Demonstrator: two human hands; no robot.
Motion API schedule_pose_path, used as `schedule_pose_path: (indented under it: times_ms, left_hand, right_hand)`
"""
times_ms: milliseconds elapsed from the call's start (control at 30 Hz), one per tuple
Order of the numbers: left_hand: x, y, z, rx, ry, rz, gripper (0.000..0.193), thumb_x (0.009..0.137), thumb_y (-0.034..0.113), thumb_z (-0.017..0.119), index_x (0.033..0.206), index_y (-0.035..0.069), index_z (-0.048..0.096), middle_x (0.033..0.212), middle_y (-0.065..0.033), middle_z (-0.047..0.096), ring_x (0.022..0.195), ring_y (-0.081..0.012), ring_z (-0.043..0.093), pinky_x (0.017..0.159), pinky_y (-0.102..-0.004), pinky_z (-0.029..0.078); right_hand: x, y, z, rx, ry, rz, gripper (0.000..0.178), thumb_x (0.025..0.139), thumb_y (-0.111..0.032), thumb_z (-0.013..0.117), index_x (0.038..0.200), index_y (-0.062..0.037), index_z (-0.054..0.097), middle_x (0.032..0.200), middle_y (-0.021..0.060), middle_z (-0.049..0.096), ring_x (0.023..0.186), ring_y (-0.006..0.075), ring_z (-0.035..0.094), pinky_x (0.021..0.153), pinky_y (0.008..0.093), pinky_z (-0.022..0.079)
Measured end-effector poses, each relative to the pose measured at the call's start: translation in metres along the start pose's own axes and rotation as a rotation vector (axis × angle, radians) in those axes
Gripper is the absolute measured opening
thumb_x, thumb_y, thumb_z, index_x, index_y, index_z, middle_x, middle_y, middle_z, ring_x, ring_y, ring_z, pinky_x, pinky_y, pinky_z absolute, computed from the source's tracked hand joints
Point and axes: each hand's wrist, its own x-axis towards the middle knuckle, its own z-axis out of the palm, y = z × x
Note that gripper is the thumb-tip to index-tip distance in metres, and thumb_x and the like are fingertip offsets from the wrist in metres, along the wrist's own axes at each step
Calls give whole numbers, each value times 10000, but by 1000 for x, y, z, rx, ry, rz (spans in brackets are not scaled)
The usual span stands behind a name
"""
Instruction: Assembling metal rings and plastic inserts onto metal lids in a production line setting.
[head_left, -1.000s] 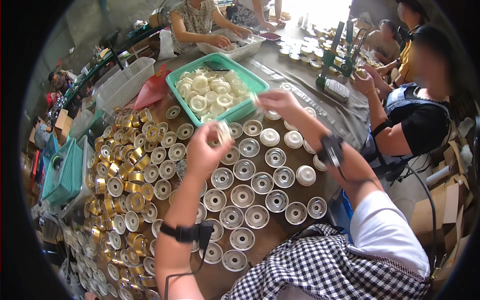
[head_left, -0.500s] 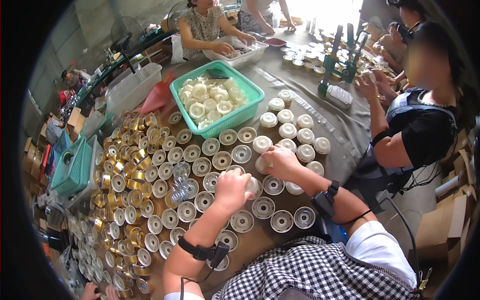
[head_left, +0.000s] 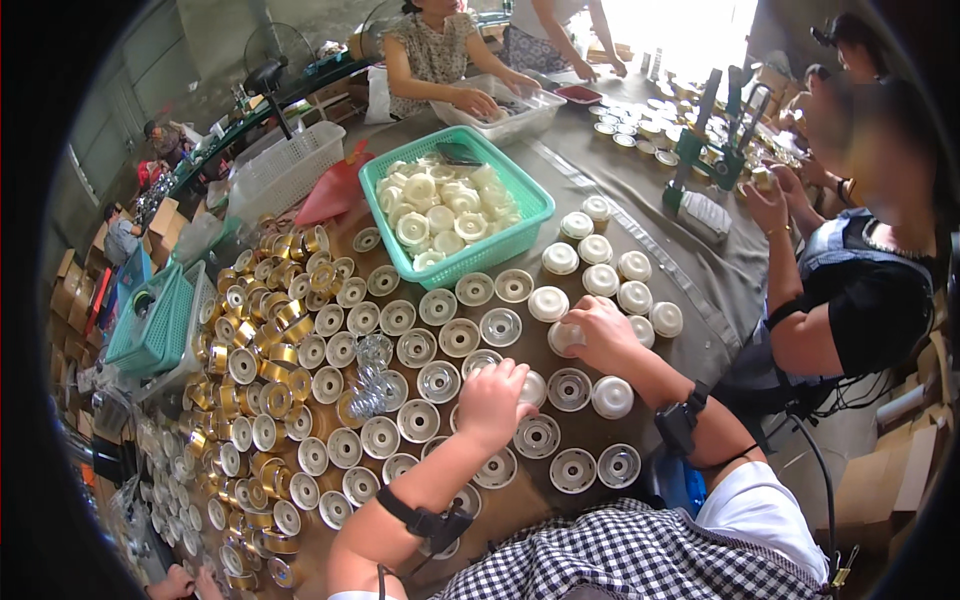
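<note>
Gold-sided round parts with white ring faces [head_left: 538, 436] stand in rows on the table. Several near the right carry domed white plastic caps [head_left: 611, 397]. My right hand [head_left: 603, 335] has its fingers curled over the rim of one white cap [head_left: 566, 341], which sits among the capped parts. To its left, my left hand [head_left: 494, 402] is closed, fingers and thumb at the edge of another white cap [head_left: 531, 390]; the palm hides what lies below. A turquoise basket [head_left: 470, 252] of loose white caps stands beyond my hands.
Gold parts [head_left: 290, 315] are heaped at the left. A clear crinkled plastic piece [head_left: 370, 380] lies among the rows. A green hand press [head_left: 700, 150] stands at the far right, near a co-worker [head_left: 850, 300]. Another person works at a white tub [head_left: 510, 115].
The whole view has shifted, so the scene sits further right and slightly lower. My hands remain at the same two caps, with only slight finger movement.
</note>
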Motion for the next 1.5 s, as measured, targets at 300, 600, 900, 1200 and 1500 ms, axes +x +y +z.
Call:
schedule_pose_path:
  times_ms: [300,600,900,1200,1500]
  left_hand:
    - [59,-46,-20,-385,268,71,589,723,359,864,1180,60,643,1151,-115,662,1061,-314,620,933,-438,486]
    - [180,-223,-38,540,331,-364,232,891,160,628,1097,75,695,1186,-91,628,1152,-274,580,934,-391,505]
    - [192,-209,-32,266,528,-251,308,916,269,661,1120,39,657,1209,-128,591,1071,-306,623,894,-413,537]
    - [82,-133,-49,-960,537,-170,343,961,-10,609,1287,5,505,1102,-143,696,1020,-197,677,887,-301,527]
    - [-18,-2,-47,-825,-198,-106,329,876,-58,669,1187,47,686,975,-36,620,775,-98,589,713,-240,494]
  right_hand:
    - [44,8,-36,232,2,-44,384,754,-238,849,1076,-66,729,1045,107,694,900,263,672,799,385,546]
    - [252,-33,11,305,170,-258,460,741,-173,789,1194,-133,724,1160,148,697,1076,345,665,904,422,538]
    - [251,-11,21,981,376,-9,305,1004,-199,574,1221,-5,660,842,99,717,694,186,709,682,320,553]
    - [-7,11,-76,681,176,175,242,1055,-123,502,1185,-15,675,1001,33,701,779,96,640,687,241,522]
    - [-115,1,-30,927,197,186,203,1027,-30,504,1163,-38,654,1010,43,692,957,100,618,837,256,505]
